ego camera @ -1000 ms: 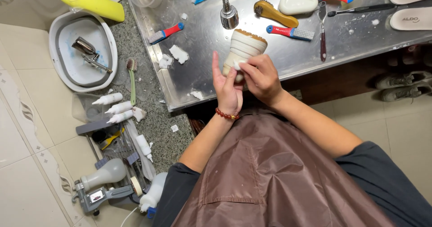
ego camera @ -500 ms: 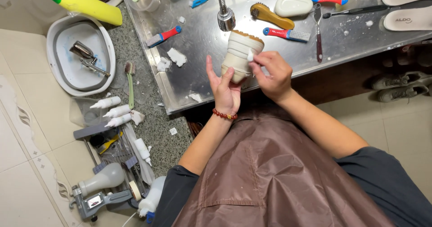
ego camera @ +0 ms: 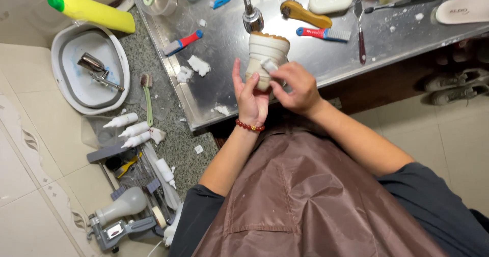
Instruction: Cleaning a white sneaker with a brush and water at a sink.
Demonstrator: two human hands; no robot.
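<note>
While I work over the steel bench, these lines cover the one head view, with every place given from the shoe.

Shoe: a cream shoe (ego camera: 267,53) with a tan sole, held toe-up over the front part of the steel bench (ego camera: 305,58), just below the metal spout (ego camera: 251,18).

Left hand: my left hand (ego camera: 250,96) cups the shoe from behind and below, thumb and fingers wrapped round its heel end, gripping it firmly.

Right hand: my right hand (ego camera: 295,86) pinches a small white pad (ego camera: 269,63) between thumb and fingertips and presses it on the shoe's side.

Doing it well: I judge short, even strokes best, with the left hand turning the shoe so the pad meets each patch flat; pressing too hard could twist the shoe out of my grip.

Basin: left of the shoe, on the speckled floor, a white oval basin (ego camera: 66,43) holds a metal tap fitting (ego camera: 97,68) and a bluish smear; I cannot tell whether water stands in it.

Clear cup: up and left of the shoe, a clear cup (ego camera: 160,0) holds a pale green handle; what else is inside I cannot tell.

Yellow bottle: beyond the basin from the shoe, a yellow bottle (ego camera: 94,12) with a green cap lies on its side, contents hidden.
</note>
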